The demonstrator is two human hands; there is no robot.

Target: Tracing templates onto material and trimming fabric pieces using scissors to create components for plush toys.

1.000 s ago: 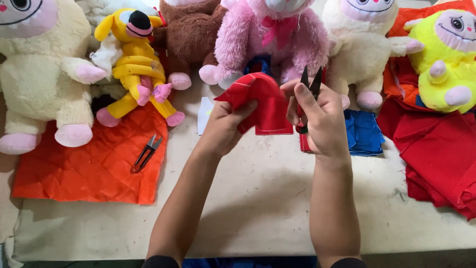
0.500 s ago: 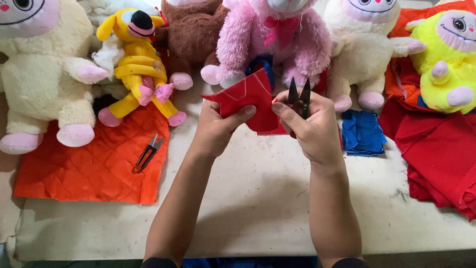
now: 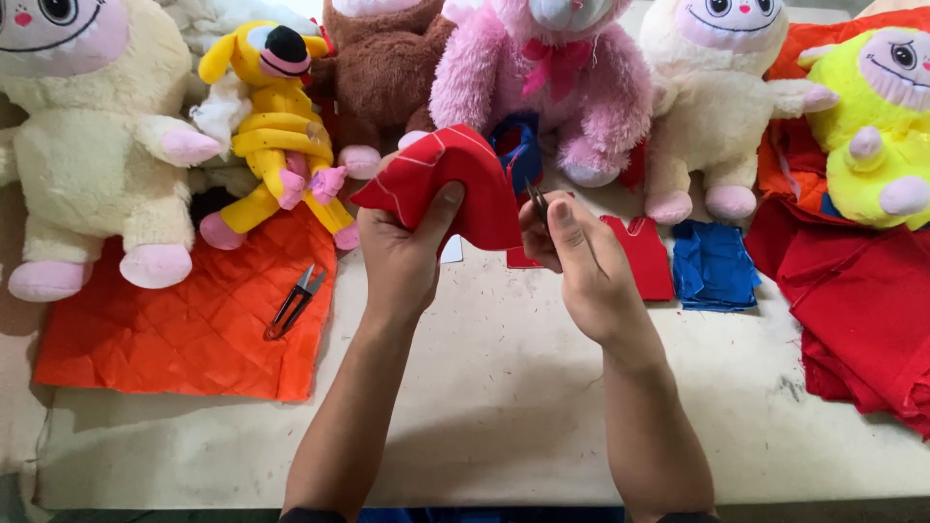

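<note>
Far edge of table (image 3: 504,407): row of plush toys, left to right cream (image 3: 87,126), yellow dog (image 3: 276,126), brown (image 3: 383,73), pink (image 3: 547,77), cream-white (image 3: 712,97), neon yellow (image 3: 877,126); all fuzzy pile, pink feet on several. Left: quilted orange fabric (image 3: 184,329), diamond stitching, with small thread snips (image 3: 294,302) lying on it. Right: folded blue cloth (image 3: 715,263), flat red cut piece (image 3: 647,254), rumpled red fabric pile (image 3: 852,300). Centre, raised above table in front of pink toy: small red stitched garment (image 3: 455,184), smooth woven. Left hand (image 3: 402,257) clamps its lower left edge, thumb on front. Right hand (image 3: 581,261) closed around metal thread snips (image 3: 539,205), tips at garment's right edge.
</note>
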